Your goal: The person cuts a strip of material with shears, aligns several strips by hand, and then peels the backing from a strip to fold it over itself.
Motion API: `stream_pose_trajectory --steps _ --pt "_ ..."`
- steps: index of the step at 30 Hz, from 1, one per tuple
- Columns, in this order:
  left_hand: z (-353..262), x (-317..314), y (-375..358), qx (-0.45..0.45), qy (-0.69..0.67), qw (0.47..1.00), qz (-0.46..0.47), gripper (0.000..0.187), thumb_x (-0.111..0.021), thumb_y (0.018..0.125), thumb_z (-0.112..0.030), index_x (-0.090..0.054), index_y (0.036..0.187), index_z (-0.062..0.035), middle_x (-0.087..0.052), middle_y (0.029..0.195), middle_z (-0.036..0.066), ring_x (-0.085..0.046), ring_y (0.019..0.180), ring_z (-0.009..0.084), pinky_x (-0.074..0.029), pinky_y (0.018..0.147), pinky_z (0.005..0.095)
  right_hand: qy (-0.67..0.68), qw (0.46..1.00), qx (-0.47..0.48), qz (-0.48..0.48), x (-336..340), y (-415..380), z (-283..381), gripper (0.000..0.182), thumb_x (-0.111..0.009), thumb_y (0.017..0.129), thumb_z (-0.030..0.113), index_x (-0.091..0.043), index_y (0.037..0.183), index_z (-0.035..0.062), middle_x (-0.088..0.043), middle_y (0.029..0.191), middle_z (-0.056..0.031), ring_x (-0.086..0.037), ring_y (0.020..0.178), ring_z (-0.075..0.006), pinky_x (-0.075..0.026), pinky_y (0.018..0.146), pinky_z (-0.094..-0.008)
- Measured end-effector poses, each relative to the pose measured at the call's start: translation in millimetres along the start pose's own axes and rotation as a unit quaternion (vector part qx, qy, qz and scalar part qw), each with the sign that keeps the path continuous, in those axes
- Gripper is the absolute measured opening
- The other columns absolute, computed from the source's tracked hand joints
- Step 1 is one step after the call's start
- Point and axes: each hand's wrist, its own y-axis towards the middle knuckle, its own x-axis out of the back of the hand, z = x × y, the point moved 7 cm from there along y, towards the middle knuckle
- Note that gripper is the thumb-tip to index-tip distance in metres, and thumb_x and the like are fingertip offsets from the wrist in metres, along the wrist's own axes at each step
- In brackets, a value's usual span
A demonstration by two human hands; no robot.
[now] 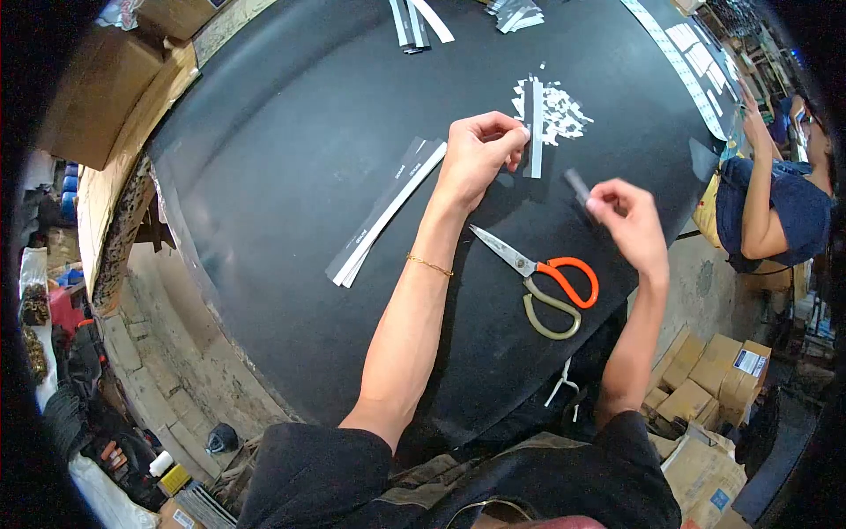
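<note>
My left hand (478, 160) is closed in a pinch at the edge of a narrow black-and-white strip (537, 132), which stands over a pile of small white cut pieces (562, 116). Between the fingertips of my right hand (630, 225) is a short translucent strip piece (577, 187), smeared by motion. Below both hands lie scissors (526, 267), blades apart, with one orange and one olive handle loop. A bundle of long clear, printed and white strips (386, 216) rests on the table left of my left forearm.
The black-topped table (291, 176) has more strips (410, 25) and a stack of short pieces (515, 14) at its far edge. A long measuring tape or ruler (683, 75) runs along the right. Another person (767, 207) is at the right side. Cardboard boxes (709, 379) stand lower right.
</note>
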Motion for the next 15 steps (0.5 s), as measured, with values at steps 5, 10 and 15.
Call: stream_pose_trajectory --steps 5,10,15 --pt "0 -4 0 -0.008 0.008 1.000 0.003 0.008 -0.065 0.082 -0.006 -0.065 0.083 0.0023 -0.058 0.068 0.003 -0.053 0.059 0.0089 -0.043 0.054 0.0218 0.329 0.944 -0.002 -0.024 -14 29 26 0.012 -0.062 0.087 0.010 -0.063 0.090 -0.0012 -0.061 0.075 -0.0009 -0.053 0.061 -0.0048 -0.042 0.055 -0.0188" --pt "-3 -2 -2 -0.010 0.037 0.999 0.001 0.010 -0.065 0.082 -0.007 -0.065 0.084 0.0029 -0.060 0.070 0.004 -0.053 0.060 0.0085 -0.044 0.055 0.0220 0.370 0.929 0.002 0.004 -41 53 33 0.012 -0.062 0.088 0.012 -0.062 0.090 0.0001 -0.061 0.076 -0.0013 -0.055 0.062 -0.0059 -0.044 0.055 -0.0201" --pt "-3 -3 -2 -0.004 0.040 0.999 0.003 0.012 -0.066 0.083 -0.007 -0.066 0.086 0.0038 -0.061 0.069 0.004 -0.054 0.060 0.0090 -0.044 0.056 0.0226 0.362 0.931 0.022 -0.038 -49 56 35 0.012 -0.063 0.087 0.012 -0.063 0.088 -0.0001 -0.061 0.074 -0.0011 -0.056 0.062 -0.0062 -0.045 0.056 -0.0202"
